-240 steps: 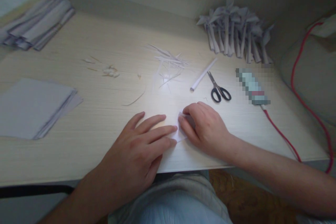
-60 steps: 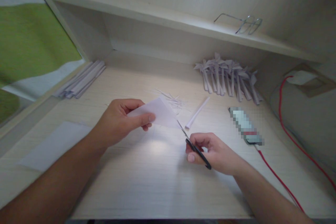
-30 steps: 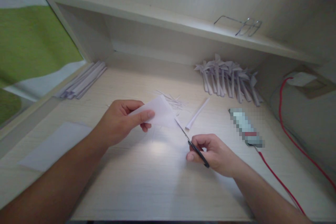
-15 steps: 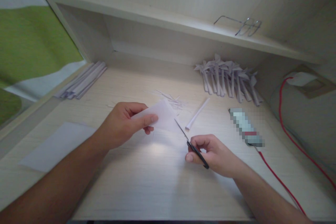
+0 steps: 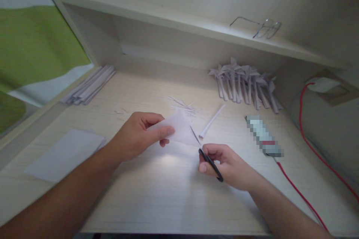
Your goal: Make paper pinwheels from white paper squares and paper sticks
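Between the thumb and fingers of my left hand is a piece of white paper, held above the desk. My right hand grips black-handled scissors by the finger loops. Their blades point up and to the left and meet the paper's right edge; whether they are cutting into it I cannot tell. Just beyond the blades lies a rolled paper stick. Thin paper offcuts are scattered behind the held paper.
White paper sheets lie at the left, with a stack of rolled paper sticks behind. Several paper pinwheels rest at the back right. A phone with a red cable is on the right. Glasses sit on the shelf.
My left hand has moved slightly right and down with the paper, bringing its edge closer against the scissor blades. My right hand has hardly moved.
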Tool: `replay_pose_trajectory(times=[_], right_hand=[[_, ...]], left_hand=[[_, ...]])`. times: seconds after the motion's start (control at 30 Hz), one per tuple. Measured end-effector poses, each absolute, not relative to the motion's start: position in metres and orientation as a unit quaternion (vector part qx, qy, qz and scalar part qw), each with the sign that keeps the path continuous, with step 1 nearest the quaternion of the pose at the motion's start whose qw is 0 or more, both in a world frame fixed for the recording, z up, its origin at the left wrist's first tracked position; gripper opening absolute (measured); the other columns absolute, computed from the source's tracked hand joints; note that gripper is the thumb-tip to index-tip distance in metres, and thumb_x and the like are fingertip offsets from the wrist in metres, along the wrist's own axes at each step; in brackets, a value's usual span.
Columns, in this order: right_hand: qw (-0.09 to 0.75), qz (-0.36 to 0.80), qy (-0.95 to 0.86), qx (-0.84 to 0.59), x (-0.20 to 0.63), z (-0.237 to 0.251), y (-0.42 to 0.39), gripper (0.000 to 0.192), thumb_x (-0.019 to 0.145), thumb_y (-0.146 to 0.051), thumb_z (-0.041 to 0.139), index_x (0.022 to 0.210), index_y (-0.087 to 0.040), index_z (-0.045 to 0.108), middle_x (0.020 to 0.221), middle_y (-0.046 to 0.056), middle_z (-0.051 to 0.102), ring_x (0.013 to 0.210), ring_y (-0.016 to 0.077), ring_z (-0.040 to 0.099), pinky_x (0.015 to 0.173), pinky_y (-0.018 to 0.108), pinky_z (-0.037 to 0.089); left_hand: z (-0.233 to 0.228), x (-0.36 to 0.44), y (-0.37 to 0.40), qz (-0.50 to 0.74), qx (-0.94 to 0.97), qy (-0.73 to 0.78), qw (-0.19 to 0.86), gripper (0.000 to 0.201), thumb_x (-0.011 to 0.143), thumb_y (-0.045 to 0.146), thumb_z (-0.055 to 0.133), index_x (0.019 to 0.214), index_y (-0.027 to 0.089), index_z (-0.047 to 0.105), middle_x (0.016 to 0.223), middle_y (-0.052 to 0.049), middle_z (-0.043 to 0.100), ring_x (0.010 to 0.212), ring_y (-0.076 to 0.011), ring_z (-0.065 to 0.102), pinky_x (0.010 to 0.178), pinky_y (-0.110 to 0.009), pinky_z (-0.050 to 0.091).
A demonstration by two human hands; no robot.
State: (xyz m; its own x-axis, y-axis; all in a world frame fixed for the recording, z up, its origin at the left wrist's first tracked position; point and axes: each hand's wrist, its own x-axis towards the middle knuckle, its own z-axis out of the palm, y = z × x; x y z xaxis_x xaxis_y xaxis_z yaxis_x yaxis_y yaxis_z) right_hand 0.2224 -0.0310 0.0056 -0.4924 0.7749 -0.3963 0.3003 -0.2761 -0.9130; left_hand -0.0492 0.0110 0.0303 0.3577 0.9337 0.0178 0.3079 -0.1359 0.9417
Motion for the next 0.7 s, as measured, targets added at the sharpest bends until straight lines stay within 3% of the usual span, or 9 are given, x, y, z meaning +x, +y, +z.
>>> replay_pose_trajectory(times=[0.5,0.7], right_hand=[[0.191,0.621,-0.563,-0.510,0.2214,0.0047,-0.0323,0.053,0.069,-0.057,0.085,0.061,-0.019,0.049,0.057,-0.007,0.036,0.056,0.0091,0.029,0.051,0.026,0.020],[0.178,0.614,-0.578,-0.507,0.2224,0.0045,-0.0327,0.048,0.071,-0.055,0.084,0.064,-0.017,0.057,0.060,-0.005,0.042,0.059,0.0102,0.034,0.054,0.026,0.024]], left_hand=[[0.0282,-0.0482,0.0134,0.333,0.667,0.457,0.486,0.032,0.086,0.038,0.070,0.060,0.020,0.070,0.062,0.000,0.070,0.062,-0.0144,0.063,0.062,-0.023,0.047],[0.0280,-0.0486,0.0127,0.327,0.675,0.452,0.484,0.031,0.085,0.037,0.071,0.060,0.019,0.070,0.061,0.001,0.070,0.061,-0.0136,0.062,0.061,-0.023,0.046]])
